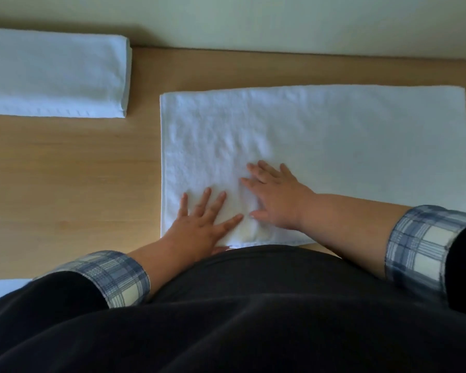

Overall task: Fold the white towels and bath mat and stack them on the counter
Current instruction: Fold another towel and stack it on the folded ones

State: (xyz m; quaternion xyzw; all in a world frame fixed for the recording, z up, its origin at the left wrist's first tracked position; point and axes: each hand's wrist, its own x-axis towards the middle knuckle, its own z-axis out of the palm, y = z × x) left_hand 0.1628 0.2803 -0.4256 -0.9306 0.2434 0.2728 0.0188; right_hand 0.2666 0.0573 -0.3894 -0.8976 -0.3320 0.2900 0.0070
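Observation:
A white towel [320, 146] lies spread flat on the wooden counter [70, 184], reaching from the middle to the right edge of view. My left hand [202, 224] presses flat on its near left part, fingers straight and spread. My right hand [275, 197] lies flat on the towel just to the right, fingers straight and pointing left. A folded white towel [54, 74] sits at the far left of the counter, apart from both hands.
A pale wall [253, 20] runs along the counter's far edge. My dark top fills the bottom of the view and hides the counter's near edge. A bit of white cloth [0, 288] shows at the lower left.

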